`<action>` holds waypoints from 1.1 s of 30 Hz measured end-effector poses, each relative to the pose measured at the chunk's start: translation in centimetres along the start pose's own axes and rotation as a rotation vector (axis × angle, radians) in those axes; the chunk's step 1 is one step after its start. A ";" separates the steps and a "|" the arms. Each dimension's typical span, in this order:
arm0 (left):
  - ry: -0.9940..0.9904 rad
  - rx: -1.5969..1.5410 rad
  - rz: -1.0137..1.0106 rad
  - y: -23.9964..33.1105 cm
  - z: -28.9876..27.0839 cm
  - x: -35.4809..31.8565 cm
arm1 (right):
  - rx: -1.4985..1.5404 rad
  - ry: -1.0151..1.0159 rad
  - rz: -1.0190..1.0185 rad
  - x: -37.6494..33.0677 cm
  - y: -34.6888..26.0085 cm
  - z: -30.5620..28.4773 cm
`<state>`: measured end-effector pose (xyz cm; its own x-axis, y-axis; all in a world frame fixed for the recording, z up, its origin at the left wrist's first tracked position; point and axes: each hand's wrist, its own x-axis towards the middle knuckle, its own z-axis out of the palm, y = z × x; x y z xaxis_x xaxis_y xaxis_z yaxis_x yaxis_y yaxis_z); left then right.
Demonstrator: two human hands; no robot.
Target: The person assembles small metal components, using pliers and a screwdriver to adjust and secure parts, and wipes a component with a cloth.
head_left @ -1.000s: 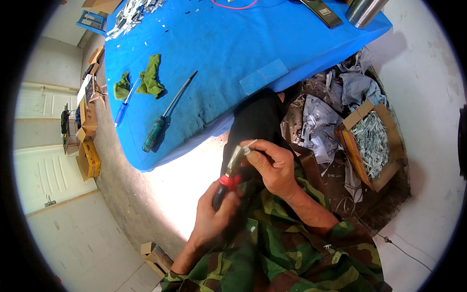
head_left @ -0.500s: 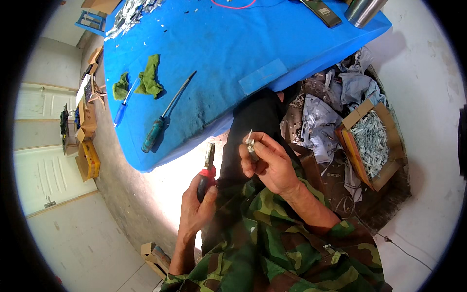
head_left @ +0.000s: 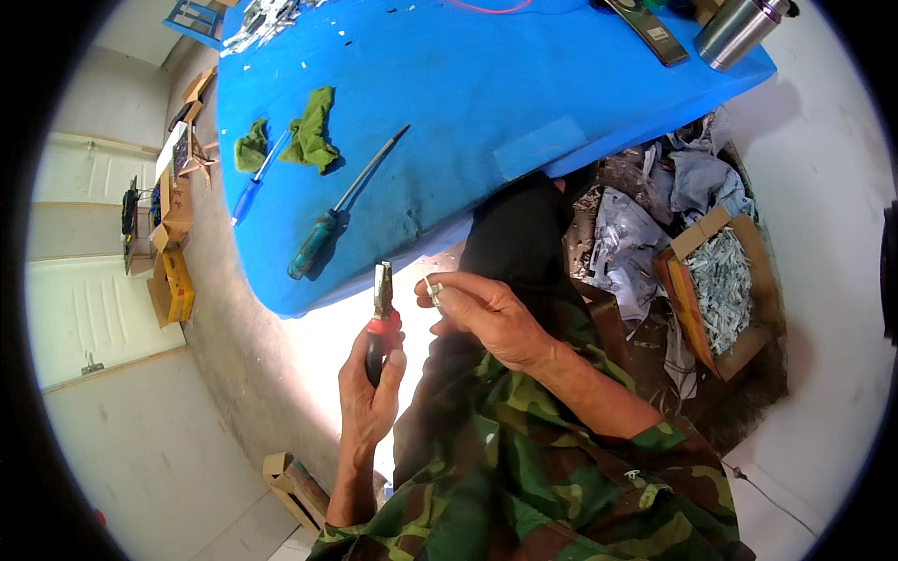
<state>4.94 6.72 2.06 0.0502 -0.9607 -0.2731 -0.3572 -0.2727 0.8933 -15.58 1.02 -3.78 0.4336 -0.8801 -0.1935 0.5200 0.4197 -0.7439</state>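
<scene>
My left hand is wrapped round the red and black handles of a pair of pliers, whose metal jaws point up and away from me. Just to the right, my right hand pinches a small whitish part between thumb and fingertips; a thin pale end sticks up from it. What kind of part it is I cannot make out. The pliers' jaws and the small part are apart, with a gap between them. Both hands are over my lap, short of the table's near edge.
On the blue-covered table lie a teal-handled screwdriver, a blue-handled screwdriver, green cloths, a phone and a steel flask. At right stands a cardboard box of metallic strips, beside grey plastic bags.
My right hand has moved left with the small part, nearer the pliers, and turned its back upward. The pliers have shifted slightly left. The whole view has shifted a little.
</scene>
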 end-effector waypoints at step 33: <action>-0.115 0.421 0.036 -0.7 -1.2 0.3 | -0.040 -0.024 0.083 0.7 1.5 -1.5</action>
<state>6.29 6.53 1.74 -0.0650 -0.9504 -0.3041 -0.7074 -0.1710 0.6858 -15.57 0.68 -5.97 0.4917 -0.8370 -0.2401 0.4517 0.4809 -0.7514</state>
